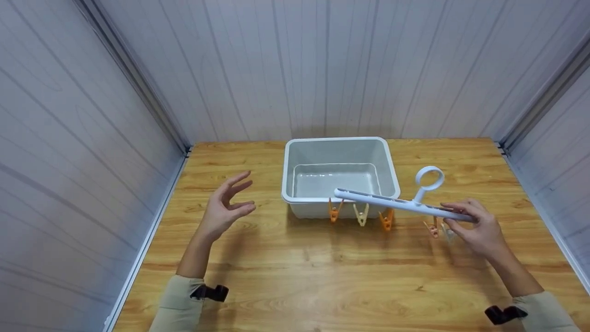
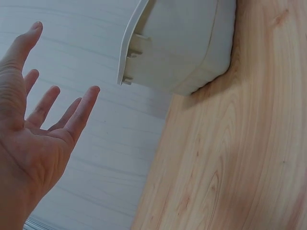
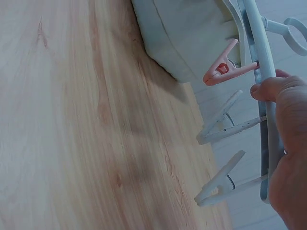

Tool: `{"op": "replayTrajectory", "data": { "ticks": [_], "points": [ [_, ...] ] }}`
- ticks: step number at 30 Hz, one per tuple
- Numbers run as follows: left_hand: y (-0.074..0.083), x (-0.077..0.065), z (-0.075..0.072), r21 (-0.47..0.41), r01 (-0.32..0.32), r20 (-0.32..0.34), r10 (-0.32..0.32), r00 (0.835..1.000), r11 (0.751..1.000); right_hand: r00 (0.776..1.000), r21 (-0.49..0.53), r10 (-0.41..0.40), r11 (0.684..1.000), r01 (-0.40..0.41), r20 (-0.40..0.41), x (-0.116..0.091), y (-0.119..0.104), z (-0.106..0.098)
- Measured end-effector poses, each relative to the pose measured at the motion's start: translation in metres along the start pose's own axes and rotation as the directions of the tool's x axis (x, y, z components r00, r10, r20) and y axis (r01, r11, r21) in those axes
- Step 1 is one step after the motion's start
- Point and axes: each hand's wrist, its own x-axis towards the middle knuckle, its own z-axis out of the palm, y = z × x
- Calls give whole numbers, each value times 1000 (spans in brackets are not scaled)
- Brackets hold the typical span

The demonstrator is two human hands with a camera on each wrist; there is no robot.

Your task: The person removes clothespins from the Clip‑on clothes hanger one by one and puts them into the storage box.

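Note:
A white clip hanger (image 1: 385,201) with a ring hook (image 1: 429,179) hangs in the air, its bar tilted down to the right. My right hand (image 1: 480,227) pinches the bar's right end between thumb and fingers. Several clothespins dangle beneath the bar, among them an orange clothespin (image 1: 386,220), a cream clothespin (image 1: 362,214) and, in the right wrist view, a pink clothespin (image 3: 224,68). The bar's left end overlaps the front rim of a light grey plastic basin (image 1: 341,139) in the head view. Left of the basin, my left hand (image 1: 223,208) is raised with fingers spread and holds nothing.
The basin stands near the back of the wood-patterned table (image 1: 304,276). Pale panel walls (image 1: 304,69) close off the back and both sides. A black strap (image 1: 209,293) sits on the left sleeve, another strap (image 1: 504,314) on the right.

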Motion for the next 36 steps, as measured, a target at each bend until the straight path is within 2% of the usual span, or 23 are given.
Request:
{"op": "replayTrajectory", "data": {
  "ticks": [11, 18, 25, 36],
  "points": [
    [2, 0, 3, -10, -5, 13, 5, 1000, 1000, 1000, -17, -21, 1000, 20, -16, 4, -8, 1],
    [1, 0, 6, 1, -17, 20, 17, 1000, 1000, 1000, -19, 17, 1000, -17, -23, 8, -16, 0],
    [3, 1, 8, -24, 0, 38, 1, 999, 1000, 999, -41, 12, 999, -14, -46, 14, -25, 0],
    [8, 9, 21, -31, -19, 67, 21, 998, 999, 999, -75, 5, 997, -8, -40, 17, -36, 5]
  ]
}}
